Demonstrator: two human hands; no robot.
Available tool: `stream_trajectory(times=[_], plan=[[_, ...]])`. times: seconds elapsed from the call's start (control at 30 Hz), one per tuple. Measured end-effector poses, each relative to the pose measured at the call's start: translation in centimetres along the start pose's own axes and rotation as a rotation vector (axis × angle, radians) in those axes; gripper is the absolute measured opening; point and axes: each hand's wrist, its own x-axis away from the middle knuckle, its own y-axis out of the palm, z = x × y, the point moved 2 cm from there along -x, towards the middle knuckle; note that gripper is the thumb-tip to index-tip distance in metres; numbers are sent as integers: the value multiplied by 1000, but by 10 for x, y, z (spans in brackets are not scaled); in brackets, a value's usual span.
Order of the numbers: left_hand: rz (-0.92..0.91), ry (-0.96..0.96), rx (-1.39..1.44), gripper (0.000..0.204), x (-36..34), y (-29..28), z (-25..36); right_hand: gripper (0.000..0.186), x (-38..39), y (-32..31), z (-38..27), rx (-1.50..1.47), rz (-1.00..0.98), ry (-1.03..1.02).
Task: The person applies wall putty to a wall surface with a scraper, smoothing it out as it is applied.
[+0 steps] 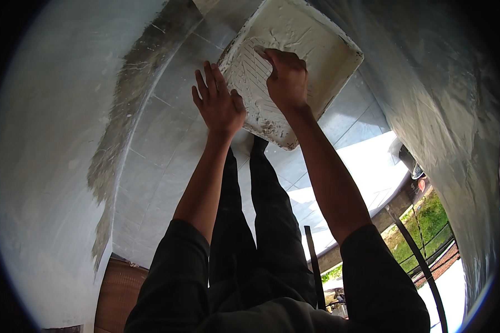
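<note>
Whitish wall (55,122) at frame left looked mostly coated, its dark-grey strip (134,83) bare; at the cream-smeared rectangular tray (340,82), my left hand (219,105) spread, my right hand (290,80) curled, its hold unclear.

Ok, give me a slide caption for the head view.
Right hand over a white-smeared tray, left hand open by its edge, above a tiled floor.

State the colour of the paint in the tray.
The paint is a creamy off-white; it shows best in the head view, the only one.
</note>
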Motion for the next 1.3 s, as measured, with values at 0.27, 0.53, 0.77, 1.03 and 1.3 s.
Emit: stream_trajectory(times=[0.27,0.53,0.77,1.03,1.3], plan=[[-7,-5,61,86,3,0,-2,28,71,20,-16,123,-115,98],[3,3,65,86,2,1,0,39,0,3,2,-53,40,10],[-16,-11,48,85,2,1,2,43,74,13,-16,81,-50,128],[0,-2,22,84,3,0,-3,41,23,-6,-7,-122,71,36],[20,12,60,84,4,3,-2,31,82,4,-16,-85,-175,-5]])
